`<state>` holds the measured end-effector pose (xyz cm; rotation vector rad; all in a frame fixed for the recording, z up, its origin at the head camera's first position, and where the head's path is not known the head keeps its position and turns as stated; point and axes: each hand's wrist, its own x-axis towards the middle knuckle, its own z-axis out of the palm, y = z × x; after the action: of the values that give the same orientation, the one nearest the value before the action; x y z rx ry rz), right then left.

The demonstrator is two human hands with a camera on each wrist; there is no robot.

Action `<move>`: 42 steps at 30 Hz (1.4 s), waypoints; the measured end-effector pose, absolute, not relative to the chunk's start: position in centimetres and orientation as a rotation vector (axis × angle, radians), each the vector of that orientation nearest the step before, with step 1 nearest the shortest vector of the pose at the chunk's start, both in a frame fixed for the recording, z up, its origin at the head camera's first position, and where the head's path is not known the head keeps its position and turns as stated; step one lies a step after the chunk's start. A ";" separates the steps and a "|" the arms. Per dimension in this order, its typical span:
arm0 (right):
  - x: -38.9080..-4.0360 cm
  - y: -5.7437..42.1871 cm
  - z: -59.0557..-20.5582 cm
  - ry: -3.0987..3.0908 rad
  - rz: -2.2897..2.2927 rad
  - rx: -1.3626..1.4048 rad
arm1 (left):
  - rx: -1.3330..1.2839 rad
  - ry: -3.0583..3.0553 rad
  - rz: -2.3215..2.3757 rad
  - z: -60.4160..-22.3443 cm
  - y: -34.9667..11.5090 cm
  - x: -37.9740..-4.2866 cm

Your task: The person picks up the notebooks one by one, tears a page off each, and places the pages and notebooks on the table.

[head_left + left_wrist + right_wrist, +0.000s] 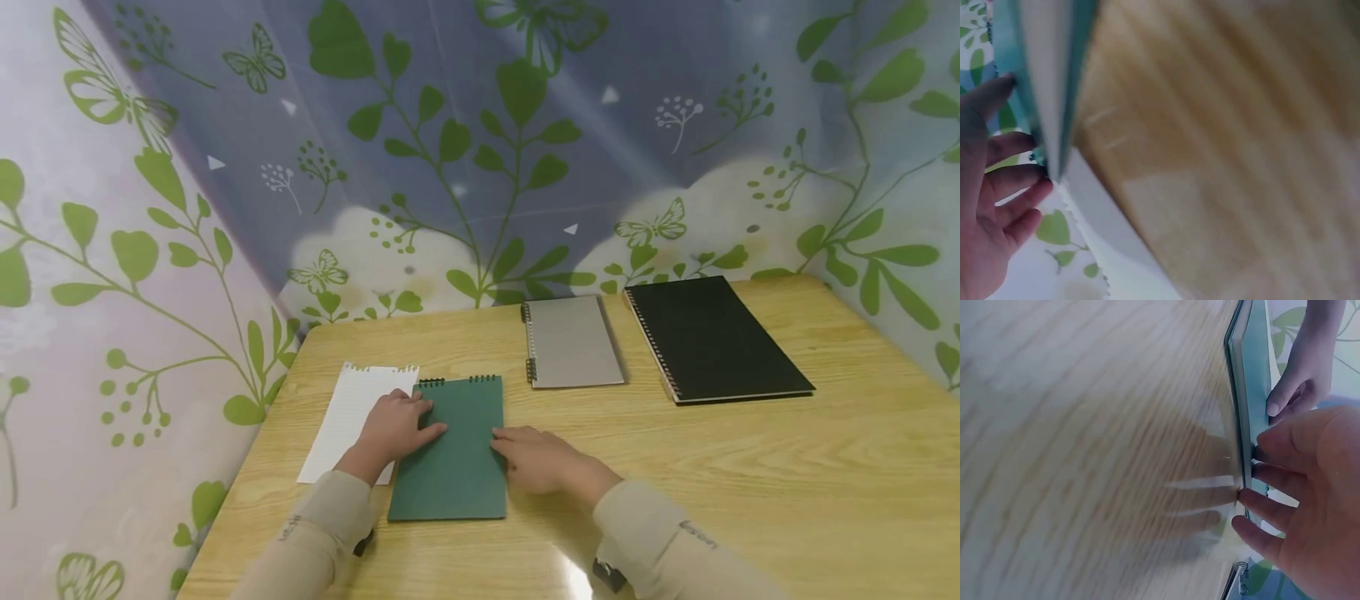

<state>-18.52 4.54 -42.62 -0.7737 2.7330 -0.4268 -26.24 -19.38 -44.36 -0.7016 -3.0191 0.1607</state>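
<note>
A green spiral notepad [457,467] lies shut on the table, its black rings at the far end. My left hand [393,429] rests on its upper left part, thumb on the cover and the other fingers near the left edge. At the right edge, the fingertips of my right hand [536,458] touch the notepad; in the right wrist view the right hand's fingers [1269,509] lie along the side of its pages. A torn-out lined sheet [337,433] lies to the left, partly under my left hand and forearm.
Farther back on the wooden table [712,500] lie a grey spiral notebook [573,342] and, right of it, a larger black spiral notebook [712,342]. A curtain printed with leaves and butterflies [450,167] hangs behind the table and along its sides.
</note>
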 end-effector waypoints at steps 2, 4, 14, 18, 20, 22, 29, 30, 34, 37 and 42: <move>-18.7 4.4 -42.7 2.745 -0.447 -0.766 | -0.686 -3.035 0.173 -44.1 -18.9 -26.2; -18.9 4.5 -42.8 2.756 -0.485 -0.765 | -0.667 -3.054 0.168 -43.8 -18.6 -26.1; -20.2 8.0 -43.3 2.925 -0.956 -0.437 | -0.389 -3.148 -0.301 -43.1 -17.0 -26.2; -22.0 12.0 -42.8 2.956 -1.252 -0.071 | -0.460 -3.092 -0.696 -41.4 -13.7 -26.2; -22.9 13.7 -42.6 2.914 -1.379 0.073 | -0.525 -3.090 -0.911 -40.5 -11.6 -26.2; -23.7 15.0 -42.6 2.836 -1.485 0.171 | -0.559 -3.112 -1.097 -39.9 -9.6 -26.4; -25.9 17.6 -42.8 2.611 -1.549 0.332 | -0.336 -3.084 -1.592 -40.1 -4.0 -28.7; -26.0 17.9 -42.9 2.596 -1.533 0.342 | -0.273 -3.046 -1.676 -40.3 -3.5 -29.0; -26.0 18.7 -43.1 2.563 -1.480 0.358 | -0.052 -2.927 -1.868 -41.7 -1.8 -30.1; -26.0 18.9 -43.5 2.564 -1.471 0.342 | 0.079 -2.880 -1.879 -42.8 -0.9 -30.4; -26.3 18.6 -43.8 2.588 -1.450 0.329 | 0.214 -2.826 -1.860 -43.4 -0.3 -30.3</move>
<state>-26.27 18.59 -43.79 0.3288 2.5882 -1.4497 -30.32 -0.29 -43.41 0.2137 -2.8255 -1.8602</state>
